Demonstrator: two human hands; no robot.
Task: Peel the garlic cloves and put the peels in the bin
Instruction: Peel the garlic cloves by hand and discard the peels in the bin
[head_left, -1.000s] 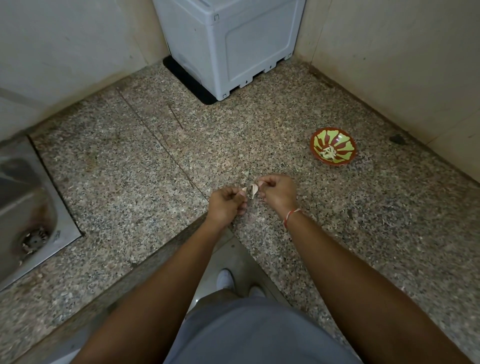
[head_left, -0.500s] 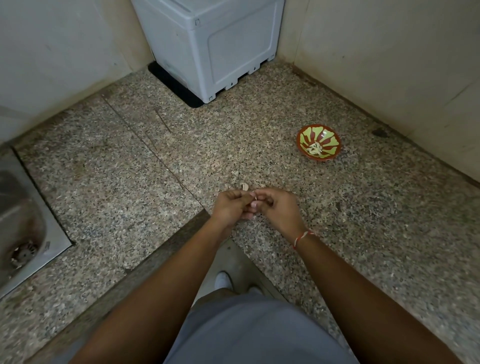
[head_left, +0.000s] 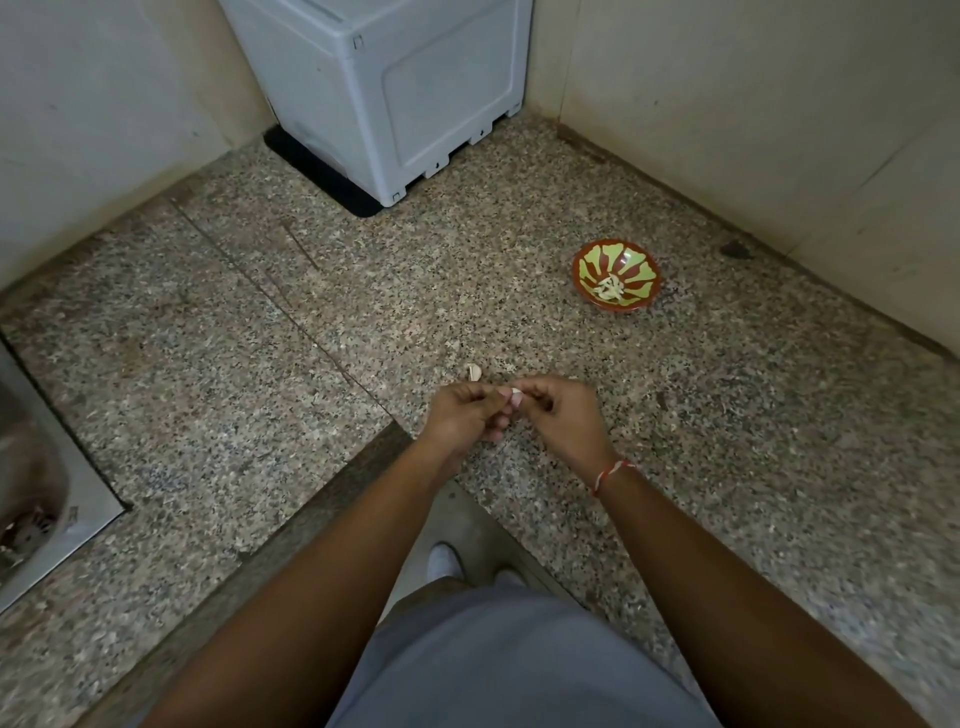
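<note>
My left hand (head_left: 462, 413) and my right hand (head_left: 558, 415) meet over the granite counter (head_left: 208, 364), fingers curled, both pinching a small pale garlic clove (head_left: 515, 394) between their fingertips. Most of the clove is hidden by the fingers. A loose piece of garlic peel (head_left: 474, 371) lies on the counter just beyond my left hand. A red and green bowl (head_left: 644, 270) holding several peeled cloves stands farther back on the right. No bin shows in the head view.
A grey plastic box (head_left: 384, 88) on a black mat fills the back corner. Walls close the counter on the left and right. A steel sink (head_left: 36, 493) is set in at the left. The counter's inner corner edge sits just below my hands.
The camera view shifted, so the bowl and box sit differently in frame. My hands closed together around the clove, and a piece of peel now lies on the counter beyond them.
</note>
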